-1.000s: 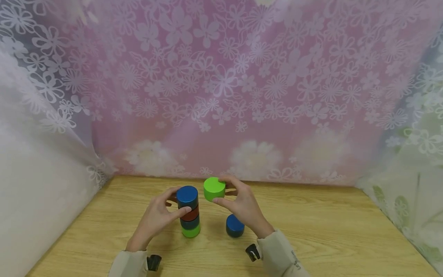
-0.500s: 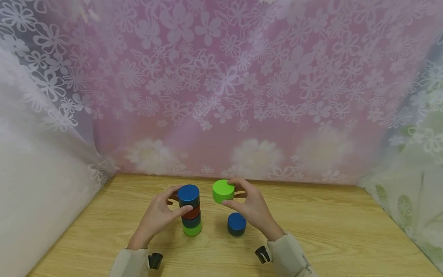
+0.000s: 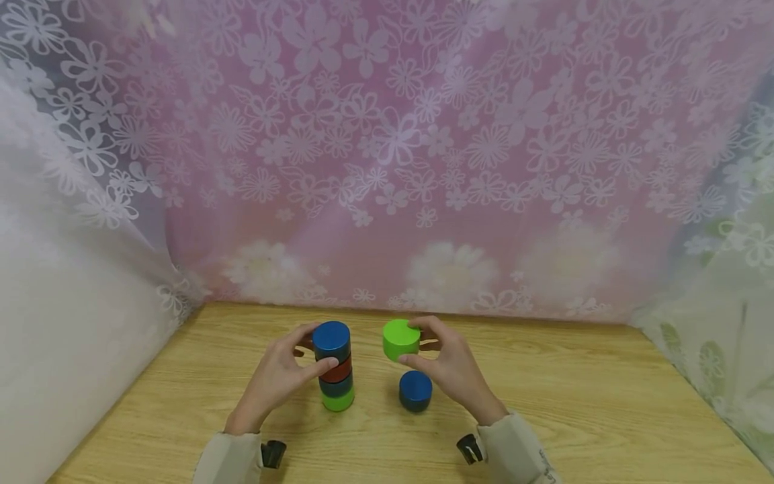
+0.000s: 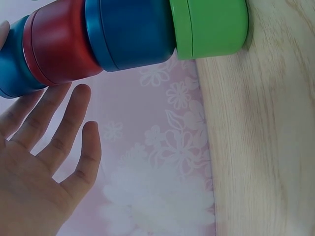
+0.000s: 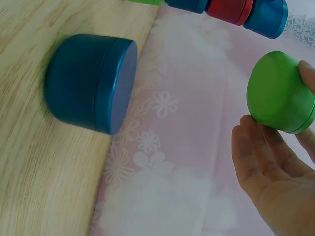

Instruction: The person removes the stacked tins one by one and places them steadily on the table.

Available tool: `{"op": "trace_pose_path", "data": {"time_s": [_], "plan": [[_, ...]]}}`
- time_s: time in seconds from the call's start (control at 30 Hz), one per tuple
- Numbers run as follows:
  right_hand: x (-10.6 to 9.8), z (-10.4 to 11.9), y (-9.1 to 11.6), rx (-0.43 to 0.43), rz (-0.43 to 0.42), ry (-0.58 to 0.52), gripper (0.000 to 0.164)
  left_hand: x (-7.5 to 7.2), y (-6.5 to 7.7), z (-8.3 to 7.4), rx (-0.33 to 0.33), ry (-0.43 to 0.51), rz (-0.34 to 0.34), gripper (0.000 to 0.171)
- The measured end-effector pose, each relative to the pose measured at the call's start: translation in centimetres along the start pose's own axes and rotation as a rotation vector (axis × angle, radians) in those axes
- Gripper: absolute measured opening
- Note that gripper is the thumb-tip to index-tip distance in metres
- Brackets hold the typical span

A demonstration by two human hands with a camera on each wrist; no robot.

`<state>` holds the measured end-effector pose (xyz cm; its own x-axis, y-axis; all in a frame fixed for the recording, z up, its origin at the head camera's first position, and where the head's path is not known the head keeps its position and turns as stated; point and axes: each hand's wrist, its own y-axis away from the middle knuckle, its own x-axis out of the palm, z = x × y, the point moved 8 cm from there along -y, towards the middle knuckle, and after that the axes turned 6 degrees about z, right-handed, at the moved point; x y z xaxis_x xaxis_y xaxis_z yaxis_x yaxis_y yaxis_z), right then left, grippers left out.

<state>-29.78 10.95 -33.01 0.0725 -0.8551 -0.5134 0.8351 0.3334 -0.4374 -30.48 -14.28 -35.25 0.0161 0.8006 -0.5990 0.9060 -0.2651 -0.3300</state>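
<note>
Far left, we listed a pale flowered sheet (image 3: 66, 302), and below it a beige left sleeve (image 3: 228, 457) with a black clip (image 3: 274, 454) at its cuff.

Left hand (image 3: 275, 373): we found its fingers set around the upper part of the stack, thumb on the near side. In the left wrist view, the two fingers nearest the camera stood straight and clear of the tins.

Stack (image 3: 343, 370): four tins, upright on the surface (image 3: 605, 390). From the top we counted a blue tin (image 3: 331, 336), a red tin (image 4: 64, 39), a second blue tin (image 4: 133, 34) and a green tin (image 4: 216, 27).

Right of the stack, apart from it: one loose green tin (image 3: 400, 340), held above the surface near the height of the stack's top. Just beyond, a lone blue tin (image 3: 415, 391), which we noted standing upright on the surface.

Right hand (image 3: 453, 370): we saw its fingers and thumb pinching the loose green tin. Next, a second black clip (image 3: 469, 449) and the right sleeve (image 3: 514, 447).

Across the back, we entered a pink flowered cloth (image 3: 387, 168).
</note>
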Motion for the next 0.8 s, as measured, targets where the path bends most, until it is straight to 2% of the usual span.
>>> {"op": "trace_pose_path", "data": {"time_s": [0.33,0.53,0.8], "plan": [[-0.5,-0.4,0.5,-0.013,0.013,0.004,0.047,0.0,0.0,-0.1,0.012,-0.010,-0.010,0.058],[-0.9,-0.8,0.7,0.008,0.026,0.044,0.046,0.1,0.0,0.2,-0.008,-0.005,-0.003,0.060],[-1.8,-1.4,1.2,0.010,0.023,0.091,0.046,0.0,0.0,0.1,0.004,-0.014,-0.011,0.059]]}}
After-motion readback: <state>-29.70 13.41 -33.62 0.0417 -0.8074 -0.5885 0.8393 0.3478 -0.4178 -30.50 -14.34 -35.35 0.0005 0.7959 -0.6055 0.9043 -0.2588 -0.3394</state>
